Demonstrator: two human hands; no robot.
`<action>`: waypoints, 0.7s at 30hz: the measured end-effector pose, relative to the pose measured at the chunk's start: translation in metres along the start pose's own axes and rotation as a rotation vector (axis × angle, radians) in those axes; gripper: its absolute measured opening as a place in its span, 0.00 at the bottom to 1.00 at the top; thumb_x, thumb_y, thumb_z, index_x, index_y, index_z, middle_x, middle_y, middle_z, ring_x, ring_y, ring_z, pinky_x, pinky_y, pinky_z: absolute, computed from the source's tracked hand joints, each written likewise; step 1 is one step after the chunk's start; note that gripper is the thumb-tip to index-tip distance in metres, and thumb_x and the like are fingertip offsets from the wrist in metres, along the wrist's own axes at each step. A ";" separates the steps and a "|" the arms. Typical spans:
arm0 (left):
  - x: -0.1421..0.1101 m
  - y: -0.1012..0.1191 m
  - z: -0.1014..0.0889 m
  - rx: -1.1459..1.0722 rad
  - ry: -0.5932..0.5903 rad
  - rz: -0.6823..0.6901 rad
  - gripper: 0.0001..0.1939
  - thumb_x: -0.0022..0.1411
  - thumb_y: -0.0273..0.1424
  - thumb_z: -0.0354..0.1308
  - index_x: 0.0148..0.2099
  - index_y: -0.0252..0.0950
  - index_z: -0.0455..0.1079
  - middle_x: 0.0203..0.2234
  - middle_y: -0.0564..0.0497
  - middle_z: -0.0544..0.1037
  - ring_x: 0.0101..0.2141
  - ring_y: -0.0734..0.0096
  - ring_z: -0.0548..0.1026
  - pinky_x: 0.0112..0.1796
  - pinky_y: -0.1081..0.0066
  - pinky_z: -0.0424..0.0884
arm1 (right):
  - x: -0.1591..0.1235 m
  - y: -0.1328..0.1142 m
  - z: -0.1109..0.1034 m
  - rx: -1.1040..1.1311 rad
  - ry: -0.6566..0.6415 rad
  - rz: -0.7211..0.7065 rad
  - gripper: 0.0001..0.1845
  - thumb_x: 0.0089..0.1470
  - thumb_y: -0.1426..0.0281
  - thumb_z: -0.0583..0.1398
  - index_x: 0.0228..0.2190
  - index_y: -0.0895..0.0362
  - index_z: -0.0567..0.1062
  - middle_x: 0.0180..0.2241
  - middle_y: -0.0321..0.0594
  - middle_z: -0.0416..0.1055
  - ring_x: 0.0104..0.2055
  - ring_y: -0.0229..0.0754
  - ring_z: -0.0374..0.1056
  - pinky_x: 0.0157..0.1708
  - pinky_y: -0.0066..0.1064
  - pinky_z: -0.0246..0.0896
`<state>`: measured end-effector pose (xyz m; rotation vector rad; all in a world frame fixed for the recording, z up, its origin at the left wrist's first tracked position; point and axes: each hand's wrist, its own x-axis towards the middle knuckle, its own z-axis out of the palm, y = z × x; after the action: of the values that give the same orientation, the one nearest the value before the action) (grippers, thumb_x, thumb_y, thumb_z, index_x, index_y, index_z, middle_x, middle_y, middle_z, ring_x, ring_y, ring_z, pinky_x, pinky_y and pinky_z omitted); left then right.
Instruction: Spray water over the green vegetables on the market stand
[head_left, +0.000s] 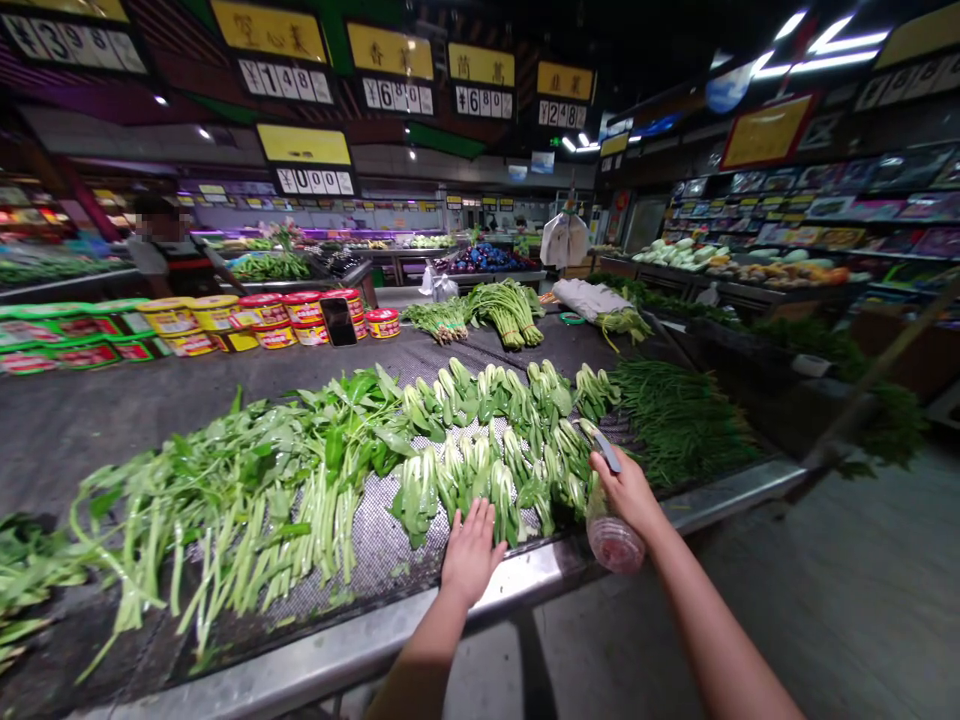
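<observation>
My right hand (pixel 628 490) is closed around the neck of a clear spray bottle (pixel 616 543), its grey top pointing up and left over the greens. Fingers spread, my left hand (pixel 472 548) lies at the lower edge of the bok choy (pixel 480 465), palm down and touching the leaves. The bok choy stands in two rows on a dark mesh mat (pixel 381 520). Long-stemmed water spinach (pixel 285 500) spreads to the left of it, and thin green chives (pixel 675 415) lie to the right.
A metal rim (pixel 315 650) edges the display stand. Stacked tubs (pixel 262 322) line the back left with a dark phone (pixel 340 321) leaning on them. Bundled greens (pixel 506 312) lie behind the bok choy. A person (pixel 169 250) stands far left. Price signs hang overhead.
</observation>
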<state>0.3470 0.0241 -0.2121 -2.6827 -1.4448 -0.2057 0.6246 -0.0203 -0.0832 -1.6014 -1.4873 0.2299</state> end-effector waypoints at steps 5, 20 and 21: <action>0.000 0.001 -0.002 0.002 0.000 -0.011 0.32 0.64 0.45 0.35 0.64 0.31 0.50 0.62 0.44 0.50 0.63 0.60 0.43 0.59 0.52 0.41 | 0.006 0.019 -0.014 -0.029 0.070 0.059 0.26 0.54 0.54 0.51 0.45 0.60 0.70 0.36 0.46 0.73 0.38 0.48 0.68 0.38 0.35 0.61; 0.002 0.004 -0.009 0.007 -0.024 -0.021 0.31 0.63 0.44 0.39 0.63 0.31 0.52 0.62 0.43 0.52 0.62 0.57 0.46 0.59 0.51 0.44 | -0.005 0.029 -0.035 -0.070 0.160 0.138 0.23 0.54 0.53 0.50 0.35 0.60 0.71 0.26 0.41 0.69 0.27 0.43 0.65 0.29 0.32 0.58; 0.002 0.004 -0.009 0.008 -0.025 -0.023 0.31 0.63 0.44 0.39 0.63 0.31 0.52 0.62 0.43 0.52 0.62 0.57 0.46 0.59 0.51 0.45 | -0.005 0.029 -0.035 -0.064 0.158 0.138 0.23 0.54 0.53 0.50 0.35 0.60 0.71 0.26 0.41 0.69 0.28 0.43 0.65 0.29 0.32 0.58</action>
<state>0.3511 0.0222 -0.2029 -2.6725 -1.4805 -0.1681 0.6668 -0.0379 -0.0854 -1.7348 -1.2773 0.1311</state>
